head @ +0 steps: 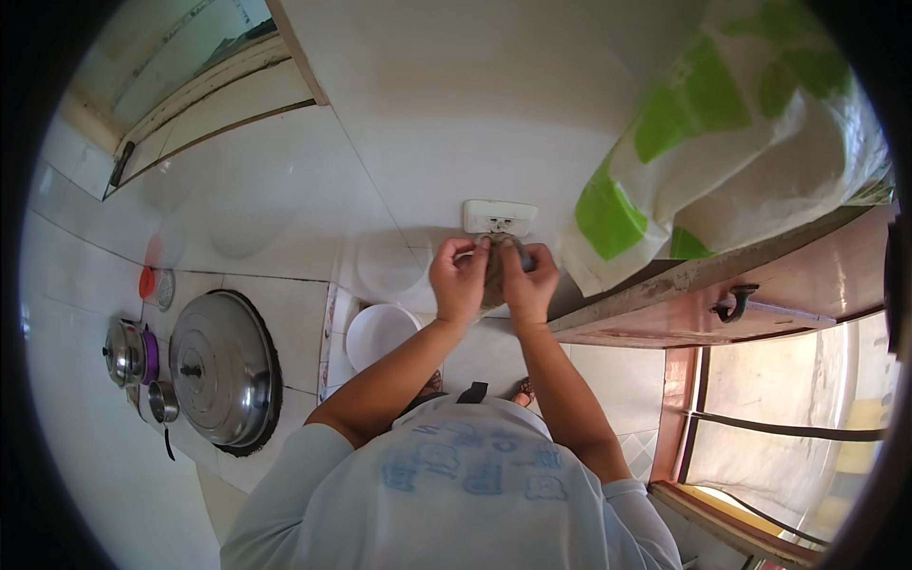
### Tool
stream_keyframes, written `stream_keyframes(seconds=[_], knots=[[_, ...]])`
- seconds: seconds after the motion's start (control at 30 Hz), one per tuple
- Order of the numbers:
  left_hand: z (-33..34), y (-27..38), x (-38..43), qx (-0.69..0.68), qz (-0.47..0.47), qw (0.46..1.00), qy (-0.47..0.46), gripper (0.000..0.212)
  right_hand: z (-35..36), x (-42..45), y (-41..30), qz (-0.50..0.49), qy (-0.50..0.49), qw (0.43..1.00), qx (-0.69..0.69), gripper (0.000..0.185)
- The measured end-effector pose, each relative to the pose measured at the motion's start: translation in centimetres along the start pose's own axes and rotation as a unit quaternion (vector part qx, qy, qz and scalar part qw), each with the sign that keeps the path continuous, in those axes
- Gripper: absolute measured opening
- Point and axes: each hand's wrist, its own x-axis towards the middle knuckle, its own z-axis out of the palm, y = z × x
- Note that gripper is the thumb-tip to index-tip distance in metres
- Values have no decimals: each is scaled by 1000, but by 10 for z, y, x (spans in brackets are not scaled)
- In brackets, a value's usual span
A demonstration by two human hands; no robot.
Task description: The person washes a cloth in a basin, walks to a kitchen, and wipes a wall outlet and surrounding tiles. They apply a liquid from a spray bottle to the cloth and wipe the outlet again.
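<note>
In the head view, both hands are raised at the middle, just below a white wall socket (501, 217). My left hand (457, 276) pinches the left side of a greyish-brown, crumpled, cloth-like thing (493, 281), whose exact kind I cannot tell. My right hand (528, 278) grips its right side, the thumbs close together at its top edge. The thing hangs down between the two palms. Something dark grey shows by the fingers of my right hand. Whether the thing touches the socket cannot be told.
A white bucket (381, 336) stands on the floor at lower left. Further left are a large lidded metal wok (222, 370), a small pan (163, 401) and a metal pot (125, 353). A green-and-white plastic bag (702, 164) overhangs a reddish cabinet (791, 296) at right.
</note>
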Motion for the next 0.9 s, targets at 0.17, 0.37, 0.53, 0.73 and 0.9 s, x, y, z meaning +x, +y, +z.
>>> stream_keyframes(seconds=[0.17,0.37,0.53,0.73,0.9], knots=[[30,17,-13,-255,-244,936,23,16,-24,14,-27,-120,-2,993,7,27],[34,24,-11,-329,-365,871,12,16,-30,24,-37,-171,-52,983,-37,29],[38,-14,-16,-336,-441,832,7,16,-35,26,-19,-199,-50,968,-142,29],[26,19,-14,-442,-408,797,-50,13,-30,25,-61,-284,-75,949,-117,26],[21,24,-12,-473,-486,727,-107,20,-28,30,-43,-294,-85,930,-202,24]])
